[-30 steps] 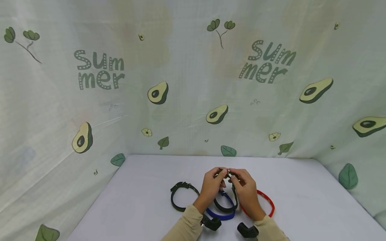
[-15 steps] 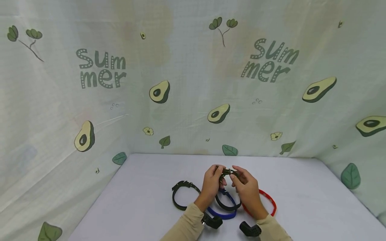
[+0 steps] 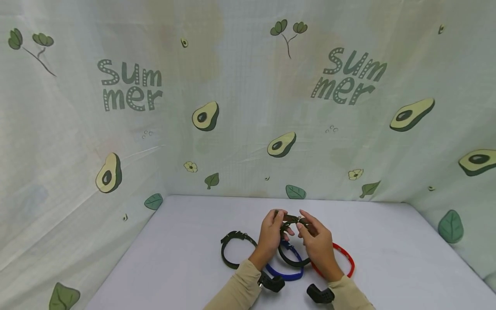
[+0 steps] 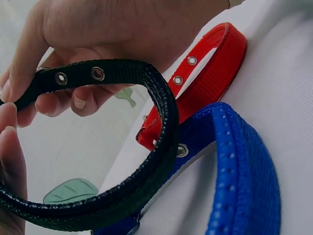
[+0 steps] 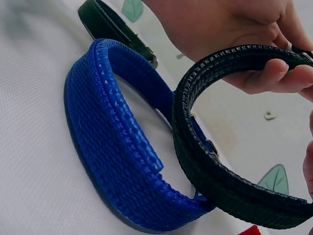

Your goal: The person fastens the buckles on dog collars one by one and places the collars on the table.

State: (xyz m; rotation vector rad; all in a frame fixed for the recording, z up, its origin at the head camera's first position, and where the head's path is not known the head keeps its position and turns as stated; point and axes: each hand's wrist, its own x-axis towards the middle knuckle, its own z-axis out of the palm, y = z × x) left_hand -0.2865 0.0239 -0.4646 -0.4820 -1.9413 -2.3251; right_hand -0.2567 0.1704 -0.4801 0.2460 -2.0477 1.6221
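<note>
Both hands hold a dark green pet collar [image 3: 293, 262], its loop hanging below them above the table. My left hand [image 3: 267, 234] pinches one part of the strap. My right hand [image 3: 318, 243] grips the part near the metal buckle, with its thumb over the strap. Two metal eyelets show on the held collar [image 4: 117, 205] in the left wrist view, beside the right hand's fingers [image 4: 88, 100]. Beneath the loop lies a blue collar [image 5: 122, 161]. A red collar [image 3: 349, 258] rests by the right wrist, and a second dark green collar [image 3: 223, 252] lies left of the left hand.
The collars lie on a white table [image 3: 186, 258]. A pale cloth [image 3: 240, 86] printed with avocados and leaves stands behind and at both sides. Black wrist devices, one at the left wrist [image 3: 272, 283] and one at the right wrist [image 3: 320, 294], stick out inward.
The hands have drawn slightly apart, the right one moving rightward, and more of the strap shows between them. The loop stays hanging. The other collars lie as before.
</note>
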